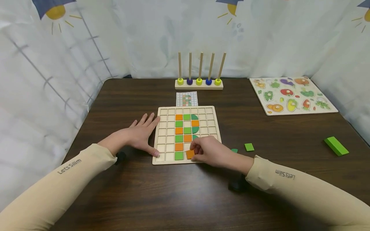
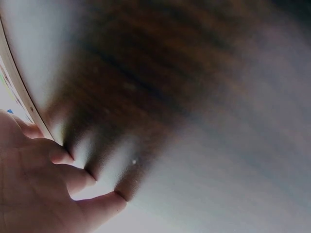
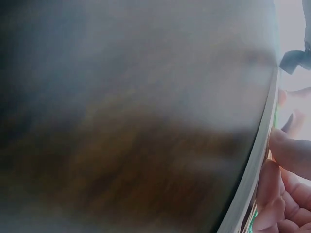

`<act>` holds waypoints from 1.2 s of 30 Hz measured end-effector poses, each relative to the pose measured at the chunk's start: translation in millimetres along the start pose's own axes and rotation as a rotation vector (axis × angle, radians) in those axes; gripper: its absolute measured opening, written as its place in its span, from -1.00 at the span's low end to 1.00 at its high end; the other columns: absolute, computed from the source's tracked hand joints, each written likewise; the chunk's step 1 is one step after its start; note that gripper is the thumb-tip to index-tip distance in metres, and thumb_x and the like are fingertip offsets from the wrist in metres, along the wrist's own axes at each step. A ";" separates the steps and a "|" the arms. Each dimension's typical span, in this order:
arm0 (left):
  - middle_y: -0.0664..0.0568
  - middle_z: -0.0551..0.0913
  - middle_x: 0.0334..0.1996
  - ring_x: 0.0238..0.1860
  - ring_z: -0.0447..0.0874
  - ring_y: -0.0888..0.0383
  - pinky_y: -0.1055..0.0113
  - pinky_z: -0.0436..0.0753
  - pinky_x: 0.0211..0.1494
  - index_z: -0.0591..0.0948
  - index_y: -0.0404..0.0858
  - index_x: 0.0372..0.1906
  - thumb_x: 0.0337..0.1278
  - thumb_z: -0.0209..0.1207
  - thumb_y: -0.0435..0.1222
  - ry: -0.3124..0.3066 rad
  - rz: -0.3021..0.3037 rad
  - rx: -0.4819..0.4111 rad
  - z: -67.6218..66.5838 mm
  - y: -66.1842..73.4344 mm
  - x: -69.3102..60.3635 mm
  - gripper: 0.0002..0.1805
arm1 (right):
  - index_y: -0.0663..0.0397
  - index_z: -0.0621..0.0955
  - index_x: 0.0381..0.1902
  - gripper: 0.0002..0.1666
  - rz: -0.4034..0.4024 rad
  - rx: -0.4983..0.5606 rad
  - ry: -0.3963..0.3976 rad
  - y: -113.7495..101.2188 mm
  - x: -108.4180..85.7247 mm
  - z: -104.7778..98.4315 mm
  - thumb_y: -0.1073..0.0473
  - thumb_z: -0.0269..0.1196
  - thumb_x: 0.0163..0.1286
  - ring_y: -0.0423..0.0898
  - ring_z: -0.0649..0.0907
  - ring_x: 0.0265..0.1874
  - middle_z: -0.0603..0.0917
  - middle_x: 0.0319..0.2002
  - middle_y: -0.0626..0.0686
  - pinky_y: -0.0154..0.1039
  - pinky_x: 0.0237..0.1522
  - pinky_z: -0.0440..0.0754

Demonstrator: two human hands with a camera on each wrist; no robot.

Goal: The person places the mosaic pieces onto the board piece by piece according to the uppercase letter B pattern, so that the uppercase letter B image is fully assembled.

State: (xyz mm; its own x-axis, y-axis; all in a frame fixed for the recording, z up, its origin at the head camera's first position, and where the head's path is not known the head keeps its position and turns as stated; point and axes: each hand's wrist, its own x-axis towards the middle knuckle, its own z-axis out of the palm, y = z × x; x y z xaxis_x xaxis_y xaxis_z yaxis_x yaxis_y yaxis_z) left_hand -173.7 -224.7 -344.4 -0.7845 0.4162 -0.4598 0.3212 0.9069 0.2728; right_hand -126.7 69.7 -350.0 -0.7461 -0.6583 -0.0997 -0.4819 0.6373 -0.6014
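My left hand [image 1: 141, 134] has its fingers spread, with thumb and index finger touching the left edge of the wooden grid board [image 1: 166, 148]. In the left wrist view, the left fingers [image 2: 104, 206] reach down to the tabletop. With thumb and fingers, my right hand [image 1: 212, 150] pinches an orange square tile [image 1: 190, 154] over the board's bottom row, slightly askew to the grid, right of a green square tile [image 1: 179, 156]. Orange and green squares and dark green rounded tiles [image 1: 195, 117] fill other cells. The right hand hides the board's lower right part.
A pattern card [image 1: 187, 99] lies behind the board, before a peg stand [image 1: 199, 86] with beads. A vegetable puzzle board [image 1: 297, 96] is at the back right. On the right lie a green tile [image 1: 249, 147], a part-hidden green piece [image 1: 234, 150] and a green block [image 1: 336, 146].
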 end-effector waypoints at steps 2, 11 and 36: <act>-0.34 -0.38 0.65 0.63 -0.45 -0.42 -0.50 -0.15 0.51 -0.29 -0.26 0.66 -0.26 0.42 0.43 0.001 -0.001 0.002 0.1 -0.3 0.6 0.61 | 0.17 0.68 -0.20 -0.74 0.006 -0.002 0.002 -0.6 0.6 1.9 0.21 0.52 0.22 -0.29 0.57 -0.46 0.67 -0.46 -0.08 -0.42 -0.29 0.59; -0.34 -0.39 0.65 0.63 -0.45 -0.42 -0.50 -0.15 0.51 -0.30 -0.26 0.66 -0.26 0.41 0.44 0.002 0.000 0.007 1.0 -1.5 1.9 0.61 | 0.16 0.70 -0.22 -0.74 -0.002 -0.004 -0.007 -3.0 1.3 4.3 0.16 0.53 0.22 -0.31 0.54 -0.48 0.65 -0.49 -0.10 -0.43 -0.31 0.56; -0.34 -0.39 0.65 0.63 -0.44 -0.43 -0.50 -0.15 0.50 -0.31 -0.25 0.66 -0.26 0.42 0.43 0.002 0.001 0.002 0.1 0.1 0.4 0.61 | 0.10 0.77 -0.20 -0.89 -0.055 -0.057 0.041 -0.3 -3.4 -2.2 0.20 0.42 0.35 -0.31 0.62 -0.40 0.77 -0.36 -0.10 -0.42 -0.26 0.59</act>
State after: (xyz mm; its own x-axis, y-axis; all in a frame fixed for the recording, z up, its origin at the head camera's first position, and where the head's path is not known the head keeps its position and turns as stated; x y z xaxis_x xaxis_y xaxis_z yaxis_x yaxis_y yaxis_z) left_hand -173.9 -224.4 -344.7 -0.7852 0.4170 -0.4578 0.3233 0.9066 0.2712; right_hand -125.0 72.6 -347.7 -0.7350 -0.6771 -0.0346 -0.5473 0.6226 -0.5593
